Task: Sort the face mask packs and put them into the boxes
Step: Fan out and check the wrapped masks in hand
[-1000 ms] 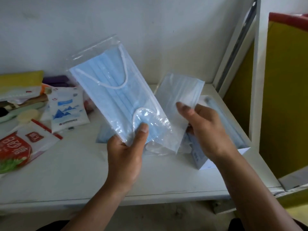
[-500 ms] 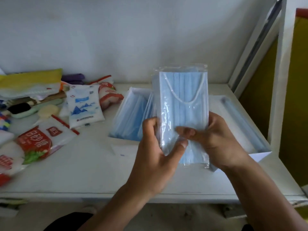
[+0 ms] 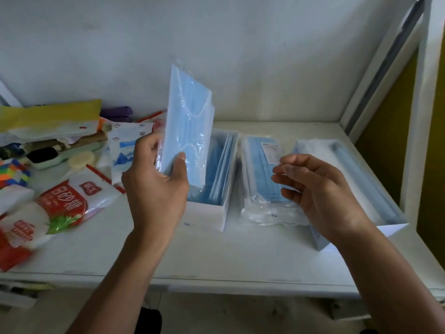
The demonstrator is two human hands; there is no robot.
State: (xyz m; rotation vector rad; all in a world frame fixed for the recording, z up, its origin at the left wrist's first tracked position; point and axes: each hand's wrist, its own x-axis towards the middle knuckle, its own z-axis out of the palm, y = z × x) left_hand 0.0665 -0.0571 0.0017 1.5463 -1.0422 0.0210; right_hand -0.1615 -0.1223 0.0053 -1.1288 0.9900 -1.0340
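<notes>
Head view: the right hand (image 3: 320,189) has let go and hangs loosely open over a spare pack (image 3: 260,174) on the tabletop (image 3: 240,256). The left hand (image 3: 156,186) alone now grips the face mask pack (image 3: 187,131) upright, just above the part-filled left box (image 3: 207,216), seemingly ready to slot in.

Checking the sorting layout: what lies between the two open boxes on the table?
In the head view, a stack of bagged blue mask packs lies flat between the left box and the right box.

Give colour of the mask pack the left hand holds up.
Light blue, white ear loops, in the clear plastic mask pack; head view.
</notes>
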